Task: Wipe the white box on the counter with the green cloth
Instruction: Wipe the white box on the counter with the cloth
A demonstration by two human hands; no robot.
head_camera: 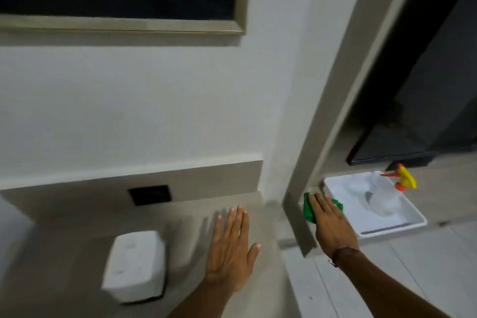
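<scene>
- Your left hand (231, 248) lies flat over the beige stone surface (77, 227), palm down, fingers straight and spread a little; its grip is released and it holds nothing.
- The rounded white box (135, 266), the thing to be wiped, sits on that same surface near its front edge, to the left of your left hand and apart from it. Its top looks soft and blurred, so no finer detail can be read.
- Your right hand (331, 224) reaches past the grey vertical partition (299, 224) and rests palm down on the crumpled green cloth (309, 210). The fingers lie nearly straight over the cloth; I cannot tell whether they are gripping it or only pressing on it.
- The green cloth lies on a low ledge at the foot of the partition, just beside the left edge of a shallow white plastic tray (397, 228). It is well apart from the white box.
- A clear spray bottle with a yellow and orange trigger head (402, 178) lies tilted in the tray.
- A thin dark cord bracelet (338, 255) circles your right wrist.
- On the low back wall behind the surface is a black rectangular socket plate (150, 195).
- A large framed picture with a silver frame (124, 23) hangs on the white wall above.
</scene>
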